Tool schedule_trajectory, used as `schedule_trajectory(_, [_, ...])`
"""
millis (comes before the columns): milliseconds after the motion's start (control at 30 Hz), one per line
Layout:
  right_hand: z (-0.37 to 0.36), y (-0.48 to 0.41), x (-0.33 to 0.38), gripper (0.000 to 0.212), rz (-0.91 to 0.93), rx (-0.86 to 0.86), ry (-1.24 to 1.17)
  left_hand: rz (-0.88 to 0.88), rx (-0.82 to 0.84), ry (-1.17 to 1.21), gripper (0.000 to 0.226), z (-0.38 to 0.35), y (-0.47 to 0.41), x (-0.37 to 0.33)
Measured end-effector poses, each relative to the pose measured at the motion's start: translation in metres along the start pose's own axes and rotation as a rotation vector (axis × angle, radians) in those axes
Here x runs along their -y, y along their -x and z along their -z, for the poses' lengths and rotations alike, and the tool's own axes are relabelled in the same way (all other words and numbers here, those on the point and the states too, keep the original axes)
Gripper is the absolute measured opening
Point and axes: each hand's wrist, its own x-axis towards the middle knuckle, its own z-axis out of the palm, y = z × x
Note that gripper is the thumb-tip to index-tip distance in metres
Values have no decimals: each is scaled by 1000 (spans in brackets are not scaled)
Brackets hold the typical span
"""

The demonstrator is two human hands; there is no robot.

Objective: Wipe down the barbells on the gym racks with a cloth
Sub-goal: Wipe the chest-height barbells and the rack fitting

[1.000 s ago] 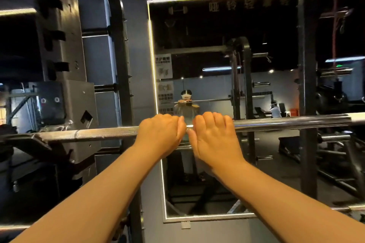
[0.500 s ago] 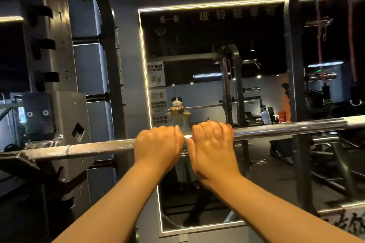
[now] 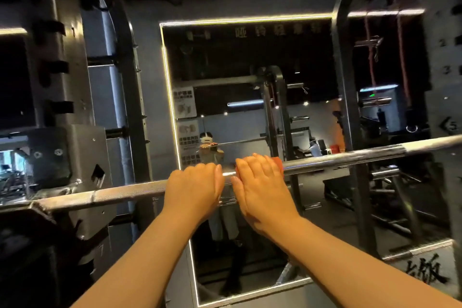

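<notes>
dim gym, mirror (image 3: 250, 62) ahead; barbell (image 3: 350, 157) across the rack (image 3: 82, 157) — my left hand (image 3: 193, 189) curls round it, my right hand (image 3: 261, 184) clasps the orange cloth (image 3: 279, 164) onto it; a slack grip could drop the cloth.

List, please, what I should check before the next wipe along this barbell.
1. Cloth under the right hand: ok, its orange edge shows beyond the hand.
2. Left hand steadies the barbell: ok, it is curled over the bar.
3. Bar seated on the left rack hook: ok, it appears to rest there.
4. Support at the bar's right end: cannot tell, it is out of view.
5. Bar to the right free of obstacles: ok, only bare metal shows.
</notes>
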Motion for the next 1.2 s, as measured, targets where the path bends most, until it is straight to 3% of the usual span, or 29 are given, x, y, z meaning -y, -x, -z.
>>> schedule_trajectory(200, [24, -50, -6, 54, -63, 332, -24, 119, -154, 95, 50, -12, 3, 1])
schedule_trajectory(300, [16, -45, 1, 66, -91, 270, 132, 112, -220, 111, 50, -16, 3, 1])
schedule_trajectory(400, [2, -19, 13, 57, -159, 177, 96, 115, -285, 114, 46, -21, 3, 0])
schedule_trajectory(533, [0, -1, 7, 50, -73, 132, 53, 109, -365, 153, 43, -21, 3, -5])
schedule_trajectory(633, [20, -24, 0, 44, -46, 251, 6, 107, -365, 138, 45, -19, 3, -4])
schedule_trajectory(733, [30, -51, -8, 38, -149, 441, -132, 97, -339, 111, 44, -18, 4, -3])
schedule_trajectory(800, [24, -55, -6, 38, -148, 381, -16, 96, -350, 119, 44, -20, 3, -2])
schedule_trajectory(867, [11, -40, 0, 42, -96, 213, 115, 102, -373, 118, 44, -21, 3, -1])
schedule_trajectory(967, [-8, -6, 7, 47, -88, 77, 27, 99, -363, 73, 44, -19, 6, -1])
schedule_trajectory(1100, [-12, 9, -4, 52, 44, 45, 57, 102, -335, 98, 42, -20, 8, -2])
schedule_trajectory(1200, [17, -26, -5, 39, 28, 222, 25, 119, -350, 95, 45, -21, 5, -3])
